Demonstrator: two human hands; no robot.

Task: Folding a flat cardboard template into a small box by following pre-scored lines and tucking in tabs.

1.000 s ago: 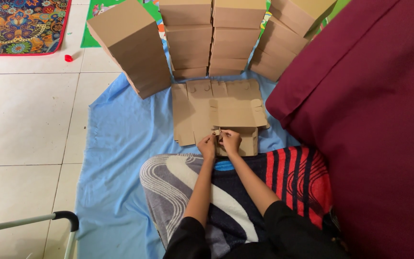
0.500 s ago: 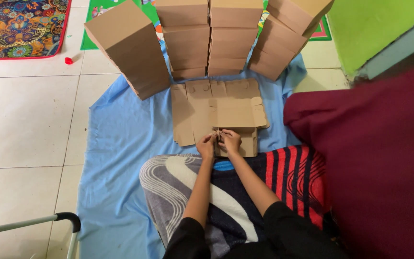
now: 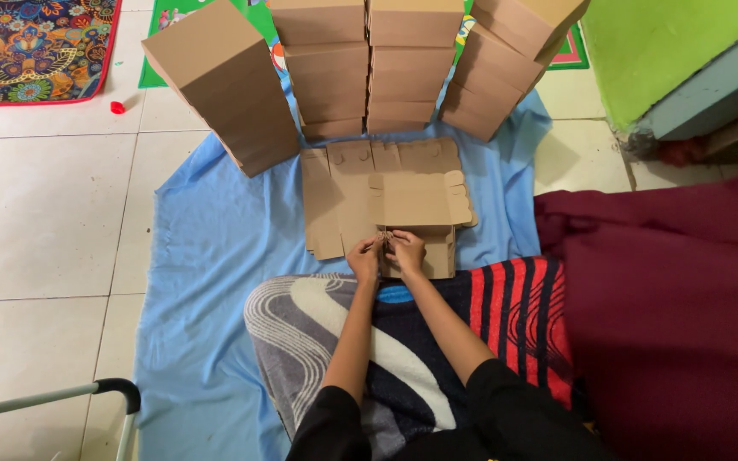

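Pinching cardboard box [image 3: 420,248]: left hand [image 3: 364,257], right hand [image 3: 407,250].

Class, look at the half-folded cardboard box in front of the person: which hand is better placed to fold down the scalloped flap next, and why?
Probably the right hand. It sits directly under the scalloped flap of the cardboard box, while the left hand pinches the box's near-left edge, beside the stack of flat cardboard sheets.

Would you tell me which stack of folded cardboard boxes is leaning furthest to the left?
The leftmost stack, standing alone at the blue sheet's edge; the other stacks crowd together further right.
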